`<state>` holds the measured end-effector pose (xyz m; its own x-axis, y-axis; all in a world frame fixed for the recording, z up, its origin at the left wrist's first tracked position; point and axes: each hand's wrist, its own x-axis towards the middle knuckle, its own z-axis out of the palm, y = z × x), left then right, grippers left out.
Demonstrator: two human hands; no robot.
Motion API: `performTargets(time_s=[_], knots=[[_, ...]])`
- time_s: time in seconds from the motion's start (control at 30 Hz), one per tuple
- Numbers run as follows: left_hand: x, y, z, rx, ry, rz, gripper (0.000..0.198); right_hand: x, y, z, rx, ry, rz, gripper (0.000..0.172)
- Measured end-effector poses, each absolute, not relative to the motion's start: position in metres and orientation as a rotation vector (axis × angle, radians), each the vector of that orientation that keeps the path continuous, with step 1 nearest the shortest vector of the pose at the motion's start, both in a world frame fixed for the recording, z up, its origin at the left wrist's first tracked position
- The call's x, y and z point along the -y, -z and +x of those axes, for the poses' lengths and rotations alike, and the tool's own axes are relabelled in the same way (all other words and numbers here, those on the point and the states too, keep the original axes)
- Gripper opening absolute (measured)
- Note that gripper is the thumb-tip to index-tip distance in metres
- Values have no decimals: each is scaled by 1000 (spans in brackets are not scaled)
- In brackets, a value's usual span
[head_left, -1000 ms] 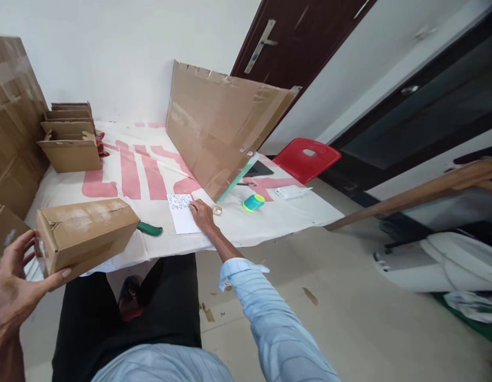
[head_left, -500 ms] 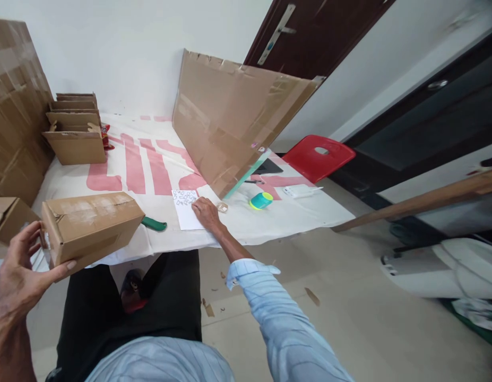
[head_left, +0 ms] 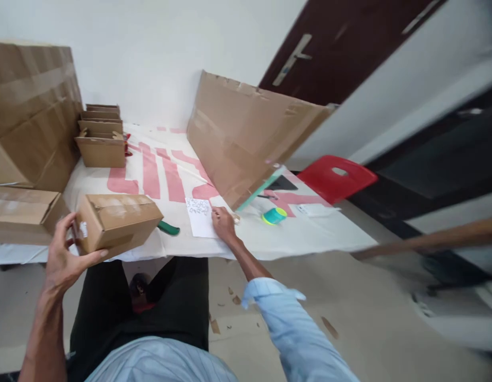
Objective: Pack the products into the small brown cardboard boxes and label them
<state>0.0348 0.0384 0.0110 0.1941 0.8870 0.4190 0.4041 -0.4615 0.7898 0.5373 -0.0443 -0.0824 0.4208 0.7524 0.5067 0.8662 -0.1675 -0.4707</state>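
My left hand [head_left: 70,252] grips a closed cardboard box [head_left: 122,217] by its left end, thumb along the lower front edge and fingers behind. The box is tilted at the table's front edge, with a small white patch on its left end. My right hand [head_left: 225,224] is at the right edge of a white paper sheet [head_left: 201,225] with small dark-outlined shapes on its upper half. Its fingers are bent together, and whatever they pinch is too small to make out. A green-handled tool [head_left: 168,228] lies between box and sheet, partly behind the box.
Open cardboard boxes [head_left: 101,154] stand in a row at the back left, beside large cartons [head_left: 34,111]. Another box [head_left: 23,212] lies at the left. A big cardboard panel [head_left: 246,138] leans behind the sheet. A teal-and-yellow roll [head_left: 274,216] and a red chair [head_left: 335,179] are rightward.
The view has swung, so the scene sits further right and lower. My right hand has shifted slightly right across the sheet. My left hand still holds the box.
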Motion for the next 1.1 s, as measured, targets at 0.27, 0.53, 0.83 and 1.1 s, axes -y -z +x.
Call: performTargets(time_s=[0.27, 0.53, 0.83, 1.1], knots=[[-18, -22, 52, -1179, -1224, 2054, 102, 25, -56, 385, 1714, 239, -1258, 16], [-5, -14, 69, -1155, -1340, 2011, 101, 11, -124, 261, 2440, 271, -954, 14], [5, -18, 90, -1164, -1349, 1943, 105, -19, -108, 254, 2600, 485, -1128, 2], [6, -15, 96, -1163, -1364, 1959, 105, -18, -105, 256, 2560, 412, -1174, 12]])
